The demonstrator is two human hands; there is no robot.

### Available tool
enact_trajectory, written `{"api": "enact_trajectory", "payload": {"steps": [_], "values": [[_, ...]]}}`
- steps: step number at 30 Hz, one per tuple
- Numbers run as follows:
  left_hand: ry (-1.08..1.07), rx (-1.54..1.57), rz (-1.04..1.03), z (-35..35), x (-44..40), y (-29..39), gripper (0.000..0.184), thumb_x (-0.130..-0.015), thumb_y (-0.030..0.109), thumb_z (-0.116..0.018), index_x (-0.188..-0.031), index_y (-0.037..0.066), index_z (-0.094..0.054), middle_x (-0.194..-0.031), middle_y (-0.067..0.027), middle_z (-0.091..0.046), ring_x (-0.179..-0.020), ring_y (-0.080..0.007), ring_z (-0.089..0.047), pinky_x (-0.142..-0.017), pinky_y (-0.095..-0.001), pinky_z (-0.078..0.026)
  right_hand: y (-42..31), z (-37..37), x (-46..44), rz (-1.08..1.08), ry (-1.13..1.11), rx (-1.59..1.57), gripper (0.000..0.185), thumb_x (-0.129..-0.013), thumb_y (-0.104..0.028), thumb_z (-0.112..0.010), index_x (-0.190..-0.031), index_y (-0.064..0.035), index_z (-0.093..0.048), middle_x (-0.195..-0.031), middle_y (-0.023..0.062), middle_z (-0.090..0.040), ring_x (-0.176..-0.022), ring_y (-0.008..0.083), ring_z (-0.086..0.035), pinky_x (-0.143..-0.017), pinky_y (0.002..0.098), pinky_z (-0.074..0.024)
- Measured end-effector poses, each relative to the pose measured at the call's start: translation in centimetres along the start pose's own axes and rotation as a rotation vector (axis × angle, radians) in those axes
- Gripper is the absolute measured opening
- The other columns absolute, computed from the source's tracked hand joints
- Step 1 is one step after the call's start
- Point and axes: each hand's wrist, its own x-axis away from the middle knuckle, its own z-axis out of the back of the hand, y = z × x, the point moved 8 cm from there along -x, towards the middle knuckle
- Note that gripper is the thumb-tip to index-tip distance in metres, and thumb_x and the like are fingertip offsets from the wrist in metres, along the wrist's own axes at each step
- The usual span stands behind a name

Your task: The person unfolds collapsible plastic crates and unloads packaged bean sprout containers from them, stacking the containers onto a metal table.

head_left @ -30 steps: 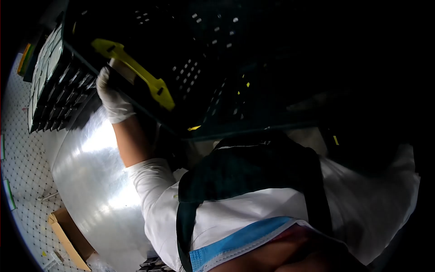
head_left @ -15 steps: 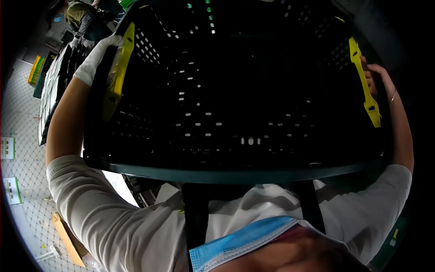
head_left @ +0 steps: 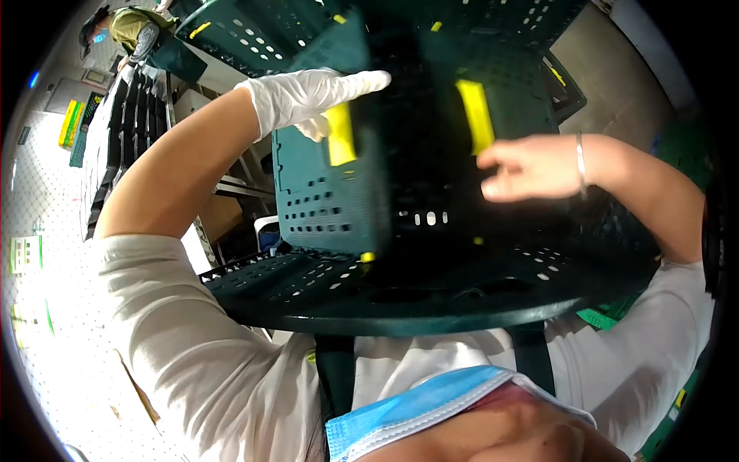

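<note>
A dark green perforated crate (head_left: 331,208) is right in front of my chest, its two end walls tilted inward, with a yellow handle piece on each. My gloved left hand (head_left: 315,96) is at the left end wall, beside the left yellow piece (head_left: 341,135), its forefinger stretched out over the dark middle. My bare right hand (head_left: 531,168) has its fingers apart by the right yellow piece (head_left: 476,115). That side is blurred, and any contact there is unclear. The crate's near wall (head_left: 431,308) spans in front of my body.
At the upper left a person (head_left: 135,31) stands beyond a stack of black trays (head_left: 135,123). A yellow and green stack (head_left: 71,123) is farther left. Another crate wall (head_left: 246,42) lies beyond, and green crates (head_left: 612,312) are at the lower right.
The crate's two end walls have swung inward, bringing the yellow pieces close together. Both my hands have moved from the outer sides toward the middle. The view has brightened.
</note>
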Motion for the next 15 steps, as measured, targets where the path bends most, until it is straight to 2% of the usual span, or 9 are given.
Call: {"api": "enact_trajectory", "payload": {"steps": [1,2,3,5,6,8,12,13,15], "values": [[-0.112,-0.108,-0.014,-0.5,1.0,1.1,0.084,-0.074,0.067,-0.038,-0.119,-0.003,-0.038,-0.111,-0.0194,-0.049,-0.102,-0.0281,-0.051,-0.089,-0.0379,-0.041,-0.9,0.6,1.2,-0.037,-0.004,0.184,0.072,-0.075,-0.055,-0.049,-0.118,0.0025,-0.041,-0.109,0.0235,-0.051,-0.103,0.0308,-0.049,-0.088,0.0352,-0.0388],[-0.216,-0.041,-0.147,-1.2,2.7,2.0,0.067,-0.079,0.058,-0.041,-0.108,-0.002,-0.044,-0.092,-0.0094,-0.048,-0.085,-0.0191,-0.048,-0.082,-0.0314,-0.042,-1.7,0.9,2.4,-0.075,-0.018,0.368,0.068,-0.076,-0.052,-0.05,-0.117,0.0018,-0.042,-0.107,0.0228,-0.052,-0.099,0.0305,-0.052,-0.085,0.0357,-0.041],[-0.33,0.038,-0.271,-1.9,4.6,2.7,0.053,-0.084,0.049,-0.043,-0.096,-0.002,-0.051,-0.074,0.0006,-0.047,-0.068,-0.0102,-0.045,-0.074,-0.0249,-0.043,-1.1,3.1,2.8,-0.039,0.186,0.414,0.059,-0.074,-0.04,-0.055,-0.114,0.0013,-0.042,-0.096,0.0194,-0.054,-0.089,0.0282,-0.054,-0.079,0.0343,-0.0434],[-0.374,-0.031,-0.526,-1.7,9.5,3.3,0.053,-0.078,0.044,-0.052,-0.107,0.0,-0.045,-0.074,-0.0025,-0.051,-0.065,-0.0131,-0.049,-0.069,-0.0259,-0.044,-0.4,8.9,3.9,-0.14,0.496,0.554,0.045,-0.07,-0.02,-0.059,-0.107,0.0002,-0.045,-0.08,0.0154,-0.056,-0.077,0.025,-0.057,-0.071,0.0327,-0.0465],[-0.305,-0.189,-0.633,-1.4,12.2,3.4,0.056,-0.074,0.041,-0.056,-0.112,0.001,-0.042,-0.075,-0.0041,-0.053,-0.064,-0.0146,-0.05,-0.066,-0.0264,-0.044,-0.4,11.6,5.1,-0.262,0.713,0.509,0.047,-0.07,-0.02,-0.06,-0.11,-0.0006,-0.045,-0.079,0.0137,-0.055,-0.076,0.0247,-0.056,-0.073,0.0321,-0.0458],[-0.022,-0.647,-0.689,-1.6,16.6,3.1,0.069,-0.068,0.036,-0.065,-0.122,0.004,-0.036,-0.076,-0.0072,-0.057,-0.061,-0.0175,-0.054,-0.061,-0.0274,-0.045,-0.7,16.8,6.8,-0.486,0.763,0.658,0.06,-0.065,-0.029,-0.066,-0.112,-0.0007,-0.042,-0.099,0.0184,-0.057,-0.094,0.0303,-0.054,-0.081,0.0341,-0.0426],[0.427,-1.021,-0.307,-5.3,18.3,0.5,0.076,-0.066,0.029,-0.066,-0.129,0.005,-0.031,-0.07,-0.0076,-0.054,-0.056,-0.0197,-0.052,-0.055,-0.0302,-0.043,0.8,22.5,7.6,-0.386,0.995,0.767,0.066,-0.062,-0.029,-0.068,-0.114,-0.0003,-0.041,-0.106,0.0208,-0.053,-0.1,0.0322,-0.05,-0.086,0.0363,-0.0401],[0.641,-0.975,-0.584,-5.3,18.6,0.6,0.074,-0.073,0.034,-0.059,-0.124,-0.008,-0.027,-0.059,-0.0058,-0.042,-0.049,-0.0157,-0.045,-0.041,-0.0286,-0.037,0.4,23.0,6.9,-0.374,1.001,0.775,0.066,-0.062,-0.029,-0.068,-0.114,-0.0003,-0.041,-0.106,0.0208,-0.053,-0.1,0.0322,-0.05,-0.086,0.0363,-0.0401],[0.826,-0.996,-0.633,-4.8,18.7,0.3,0.074,-0.07,0.033,-0.062,-0.123,-0.007,-0.028,-0.063,-0.0066,-0.043,-0.051,-0.0166,-0.046,-0.045,-0.0288,-0.04,-0.4,24.6,5.3,-0.321,1.009,0.818,0.071,-0.056,-0.029,-0.072,-0.114,-0.0003,-0.042,-0.108,0.0214,-0.052,-0.101,0.0327,-0.049,-0.086,0.0365,-0.0399]]}}
